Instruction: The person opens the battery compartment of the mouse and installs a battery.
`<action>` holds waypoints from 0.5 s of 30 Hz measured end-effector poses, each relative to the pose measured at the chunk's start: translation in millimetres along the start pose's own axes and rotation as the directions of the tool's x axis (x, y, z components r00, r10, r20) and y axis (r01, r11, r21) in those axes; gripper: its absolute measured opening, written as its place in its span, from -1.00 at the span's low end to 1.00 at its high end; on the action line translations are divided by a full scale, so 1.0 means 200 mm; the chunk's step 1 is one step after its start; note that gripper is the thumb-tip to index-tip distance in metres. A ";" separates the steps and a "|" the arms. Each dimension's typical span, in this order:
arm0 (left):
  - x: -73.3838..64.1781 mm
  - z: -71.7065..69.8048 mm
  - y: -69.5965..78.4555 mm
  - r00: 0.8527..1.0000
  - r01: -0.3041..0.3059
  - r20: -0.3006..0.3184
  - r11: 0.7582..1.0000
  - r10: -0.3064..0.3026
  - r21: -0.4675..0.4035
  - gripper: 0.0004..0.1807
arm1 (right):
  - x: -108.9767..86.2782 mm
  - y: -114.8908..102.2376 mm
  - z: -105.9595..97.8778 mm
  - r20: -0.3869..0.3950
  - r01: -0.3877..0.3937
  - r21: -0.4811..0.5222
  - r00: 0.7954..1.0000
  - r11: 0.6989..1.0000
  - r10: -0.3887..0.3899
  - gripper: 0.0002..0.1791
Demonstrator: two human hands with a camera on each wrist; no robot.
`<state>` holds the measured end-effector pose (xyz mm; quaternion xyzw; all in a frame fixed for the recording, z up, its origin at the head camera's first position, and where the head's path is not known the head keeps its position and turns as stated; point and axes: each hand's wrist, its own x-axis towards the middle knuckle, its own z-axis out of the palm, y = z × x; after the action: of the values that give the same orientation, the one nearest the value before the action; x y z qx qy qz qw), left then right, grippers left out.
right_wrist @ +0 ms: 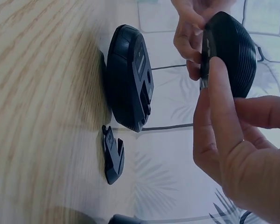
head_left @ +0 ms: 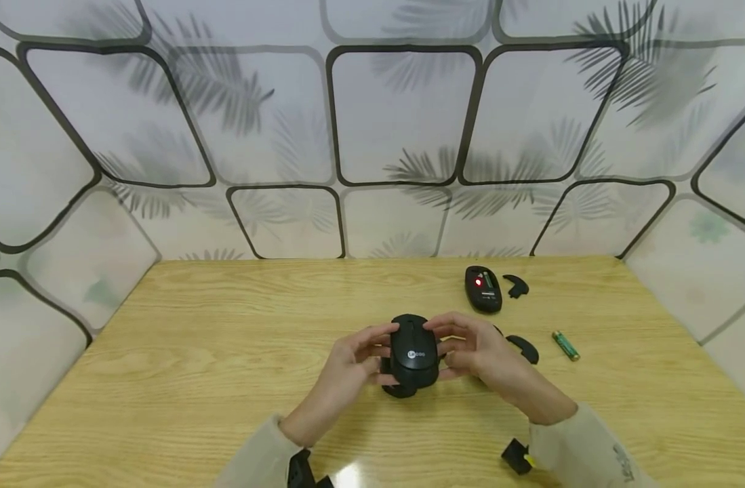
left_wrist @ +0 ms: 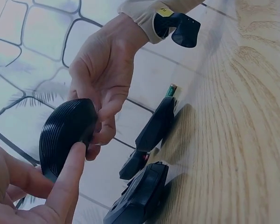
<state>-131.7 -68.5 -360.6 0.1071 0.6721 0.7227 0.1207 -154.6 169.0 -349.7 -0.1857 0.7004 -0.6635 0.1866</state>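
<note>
A black computer mouse (head_left: pixel 413 342) with a light logo and ribbed sides is held off the table between both hands, its top facing up in the head view. My left hand (head_left: pixel 346 366) grips it from the left and my right hand (head_left: pixel 478 349) from the right, fingertips on its sides. In the right wrist view, a forefinger (right_wrist: pixel 220 88) of the right hand lies along the side of the mouse (right_wrist: pixel 235 51). Another mouse (head_left: pixel 399 391) on the table shows partly from beneath the held one. In the right wrist view, an overturned mouse (right_wrist: pixel 123 74) has an open compartment.
Farther back lies an overturned mouse (head_left: pixel 483 291) with a lit red light and a battery inside. A small black cover (head_left: pixel 516 286) is beside it. Another dark cover (head_left: pixel 523 348) sits near the right wrist, with a loose green battery (head_left: pixel 566 346) to its right.
</note>
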 end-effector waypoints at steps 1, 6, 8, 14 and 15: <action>0.00 0.00 0.00 1.000 -0.006 -0.004 1.000 0.006 0.011 -0.40 | 0.00 0.00 0.00 0.002 0.005 -0.006 1.000 1.000 -0.005 -0.45; 0.00 0.00 0.00 0.999 -0.030 -0.015 0.998 0.031 0.061 -0.42 | 0.01 0.02 0.00 0.011 0.017 -0.028 1.000 0.999 -0.017 -0.37; 0.01 0.00 -0.01 1.000 -0.029 -0.009 0.998 0.029 0.064 -0.44 | 0.00 0.01 0.00 0.023 0.010 -0.030 1.000 0.999 -0.010 -0.39; 0.01 0.00 -0.01 0.998 -0.047 -0.022 0.979 0.052 0.196 -0.61 | 0.00 -0.01 0.01 0.021 -0.023 -0.133 0.999 0.991 0.026 -0.69; 0.01 0.00 -0.01 0.998 -0.057 -0.025 0.976 0.064 0.212 -0.63 | 0.00 -0.01 0.01 0.015 -0.025 -0.160 0.999 0.987 0.028 -0.73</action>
<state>-133.8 -67.6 -363.2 0.1283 0.7432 0.6523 0.0761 -153.5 166.3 -348.1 -0.1965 0.7520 -0.6011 0.1860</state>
